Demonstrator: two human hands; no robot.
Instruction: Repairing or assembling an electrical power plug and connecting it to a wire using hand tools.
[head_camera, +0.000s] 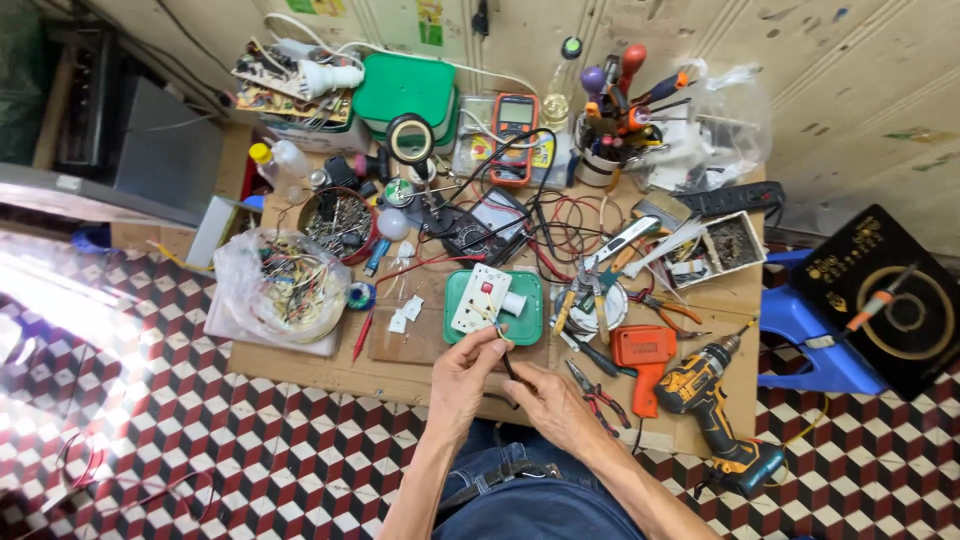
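Left hand (468, 375): fingers pinched shut on a thin black wire (507, 362) at the table's near edge.
Right hand (548, 400): fingers curled closed round the same wire, lower down; the two hands nearly touch.
Wire: runs short between both hands, just below the green box.
Green box (528, 307): lies just beyond the fingers, with a white switch plate (481, 298) resting on it.
Pliers (598, 398): red-handled, just right of the right hand.
Glue gun (643, 358): orange, near the pliers.
Drill (712, 400): yellow and black, at the table's right corner.
Table (400, 372): wooden, cluttered with tools, meters and wires.
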